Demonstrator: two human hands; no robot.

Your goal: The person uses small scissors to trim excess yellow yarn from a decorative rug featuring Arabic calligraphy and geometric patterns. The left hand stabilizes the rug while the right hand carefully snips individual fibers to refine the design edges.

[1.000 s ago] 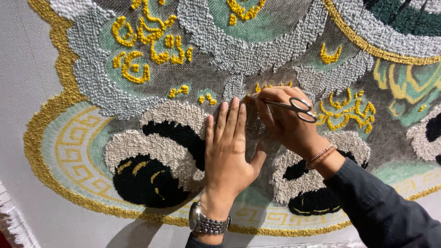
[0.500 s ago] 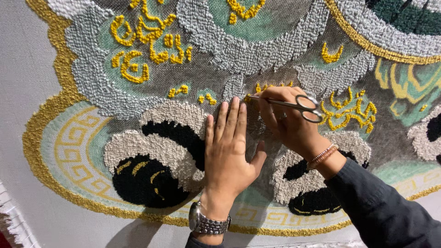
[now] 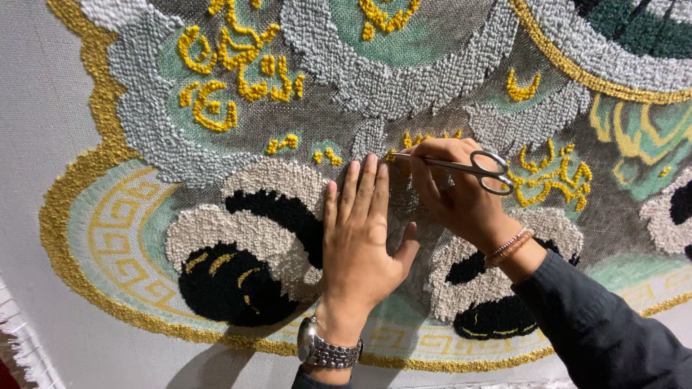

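Head view looks down on a large tufted rug [image 3: 238, 130] stretched flat, worked in grey, pale green, yellow, cream and black pile, with a thick gold border curving along its lower left edge. The left hand [image 3: 362, 241] lies palm-down on the rug, its fingers [image 3: 369, 189] straight, held together and pressed flat against the pile, gripping nothing; their tips end just beside the scissor tips. A metal wristwatch [image 3: 326, 351] sits on that wrist. The right hand [image 3: 461, 194] holds a pair of silver scissors [image 3: 461, 166], fingers curled around the handles, with the loops toward the right and the blades running left, nearly level, over a grey patch with small yellow tufts. The blades look close together, though whether they are fully shut cannot be told. Thin bead bracelets [image 3: 510, 246] circle the right wrist above a dark sleeve [image 3: 605, 324]. Cream and black rounded shapes [image 3: 238, 266] lie to the left of the flat hand.
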